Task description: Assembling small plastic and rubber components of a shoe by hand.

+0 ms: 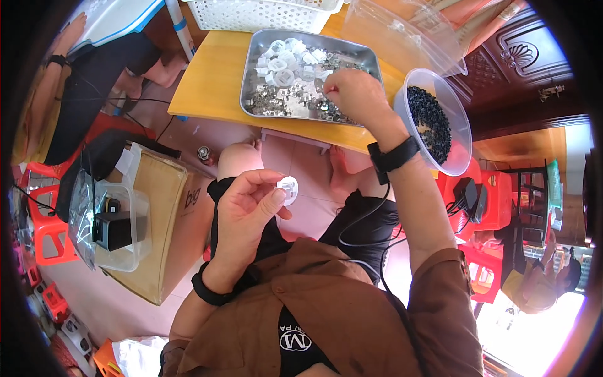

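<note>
My left hand [246, 204] is raised above my lap, with thumb and fingers closed on a round white plastic piece [289, 190] that has openings in its middle. My right hand [358, 93] reaches into the right side of a shallow metal tray [249, 60]. Its fingers are pinched together, and whatever is between them is hidden. In the tray, a heap of similar white plastic pieces [286, 60] lies toward the far left. Small shiny metal parts [267, 102] are scattered along the near side and to the right.
The tray rests on a yellow wooden table [207, 88]. Right of it stands a clear tub [466, 135] of small black pieces [433, 125]. A white perforated basket [264, 16] is behind. A cardboard box [169, 232] stands at left. A cable [352, 244] crosses my lap; other people sit nearby.
</note>
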